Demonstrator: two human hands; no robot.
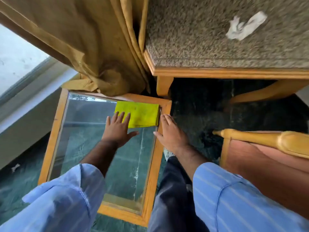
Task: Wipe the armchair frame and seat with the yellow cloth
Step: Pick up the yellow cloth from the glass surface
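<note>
A folded yellow cloth (142, 113) lies flat on the far right corner of a glass-topped side table (55, 131) with a wooden frame. My left hand (117, 128) is spread open, its fingertips resting on the cloth's near left edge. My right hand (168, 133) lies flat and open on the table's right wooden rail, beside the cloth and apart from it. An armchair with a speckled grey-brown seat (209, 36) and light wooden frame (217, 73) stands beyond the table at the upper right.
A mustard curtain (80, 44) hangs over the table's far edge. A crumpled white cloth (244, 25) lies on the armchair seat. A second chair with a wooden arm (267, 141) and reddish seat stands at right. Dark green marble floor (200, 111) runs between.
</note>
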